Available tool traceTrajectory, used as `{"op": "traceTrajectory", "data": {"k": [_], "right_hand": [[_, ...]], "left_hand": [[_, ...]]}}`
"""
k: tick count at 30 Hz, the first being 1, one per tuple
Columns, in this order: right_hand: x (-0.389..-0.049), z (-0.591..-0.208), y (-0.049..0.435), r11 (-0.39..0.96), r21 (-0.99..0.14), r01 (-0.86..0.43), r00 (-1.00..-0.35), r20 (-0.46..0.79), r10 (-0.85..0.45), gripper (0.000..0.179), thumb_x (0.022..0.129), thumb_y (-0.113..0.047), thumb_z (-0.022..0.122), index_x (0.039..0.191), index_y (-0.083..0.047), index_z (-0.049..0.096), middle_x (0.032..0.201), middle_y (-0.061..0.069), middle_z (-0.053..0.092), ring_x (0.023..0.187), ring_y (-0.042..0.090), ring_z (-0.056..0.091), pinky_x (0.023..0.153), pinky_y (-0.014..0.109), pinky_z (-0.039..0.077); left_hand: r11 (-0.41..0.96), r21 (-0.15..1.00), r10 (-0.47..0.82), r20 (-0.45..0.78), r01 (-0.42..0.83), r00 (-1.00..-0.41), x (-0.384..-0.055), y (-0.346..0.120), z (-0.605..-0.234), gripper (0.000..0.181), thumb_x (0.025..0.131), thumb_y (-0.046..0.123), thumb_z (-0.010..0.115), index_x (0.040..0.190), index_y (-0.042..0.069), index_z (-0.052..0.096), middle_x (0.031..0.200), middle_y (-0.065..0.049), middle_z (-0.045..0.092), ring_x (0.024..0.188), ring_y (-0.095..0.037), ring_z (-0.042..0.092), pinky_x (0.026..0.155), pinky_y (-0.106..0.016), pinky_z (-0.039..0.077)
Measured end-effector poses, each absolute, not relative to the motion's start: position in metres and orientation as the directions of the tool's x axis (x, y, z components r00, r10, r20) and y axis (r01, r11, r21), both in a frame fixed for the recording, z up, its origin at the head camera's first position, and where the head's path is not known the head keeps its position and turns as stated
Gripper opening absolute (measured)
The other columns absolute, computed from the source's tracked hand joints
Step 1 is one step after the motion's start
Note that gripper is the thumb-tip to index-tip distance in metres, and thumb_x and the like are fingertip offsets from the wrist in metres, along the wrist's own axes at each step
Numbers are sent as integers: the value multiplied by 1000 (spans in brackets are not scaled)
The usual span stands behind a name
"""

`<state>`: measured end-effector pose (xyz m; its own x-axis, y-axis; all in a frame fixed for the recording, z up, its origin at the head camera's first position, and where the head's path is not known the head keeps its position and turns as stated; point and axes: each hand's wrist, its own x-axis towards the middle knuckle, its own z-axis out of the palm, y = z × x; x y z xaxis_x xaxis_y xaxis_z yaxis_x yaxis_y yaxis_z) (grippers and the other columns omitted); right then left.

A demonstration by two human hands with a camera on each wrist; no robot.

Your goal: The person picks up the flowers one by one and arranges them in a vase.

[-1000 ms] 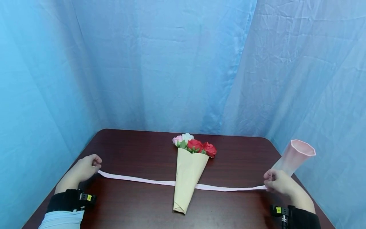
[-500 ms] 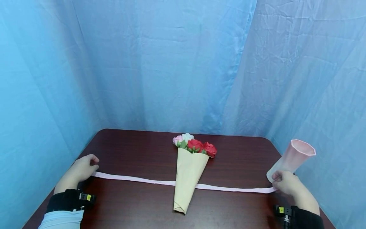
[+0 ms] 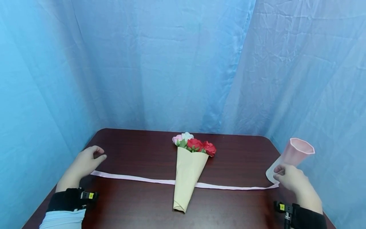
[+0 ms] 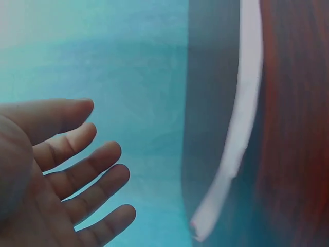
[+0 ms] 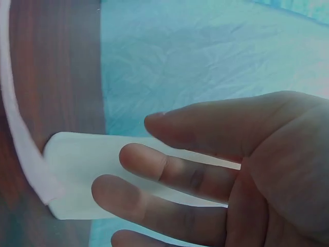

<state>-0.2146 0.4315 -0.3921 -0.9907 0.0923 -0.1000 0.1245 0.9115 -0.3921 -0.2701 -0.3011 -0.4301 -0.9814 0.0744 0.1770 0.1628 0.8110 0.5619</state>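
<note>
A pale pink ribbon [image 3: 134, 178] stretches across the table and passes beneath a bouquet [image 3: 188, 178] wrapped in cream paper, with red, pink and white flowers [image 3: 195, 145] at its top. Above the ribbon's left end, my left hand [image 3: 85, 162] holds nothing; the left wrist view shows its fingers [image 4: 97, 159] spread and apart from the ribbon [image 4: 249, 67]. My right hand [image 3: 293, 178] is just over the ribbon's right end, its fingers [image 5: 190, 180] loosely bent around nothing. Right behind that hand stands a pink-and-white vase [image 3: 297, 152], its lower part partly covered by the hand.
The dark brown wooden table [image 3: 137, 203] has rounded far corners. Light blue curtains [image 3: 171, 63] hang behind it and along both sides. The vase stands near the table's right edge.
Both hands have let go of the ribbon ends and risen slightly. The right hand first drew its end rightward toward the vase. The bouquet stays in place.
</note>
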Motion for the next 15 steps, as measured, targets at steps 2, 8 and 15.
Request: {"op": "traceTrajectory", "data": {"k": [2,8,15], "right_hand": [[-213,-386,428,913,-392,111,-993,-74,89,24,96,-20,66,109,0,64,93,12,72,76,23,67,68,51,50],[-210,-371,414,906,-421,37,-997,40,59,27,99,-23,63,113,0,62,89,5,72,73,19,66,62,41,49],[-210,-364,388,864,-491,-111,-964,264,27,36,101,-35,64,120,-4,64,91,5,73,77,17,68,61,34,51]], "left_hand": [[807,562,80,202,182,-976,-269,-296,-424,38,102,28,62,123,-4,58,118,-27,61,93,-34,56,79,-55,52],[791,561,94,280,242,-955,-266,-277,-407,39,103,31,61,125,-1,58,122,-25,61,102,-39,56,86,-60,49],[727,614,102,346,308,-933,-267,-255,-393,38,103,30,62,125,-1,59,122,-22,61,110,-40,58,92,-59,49]]}}
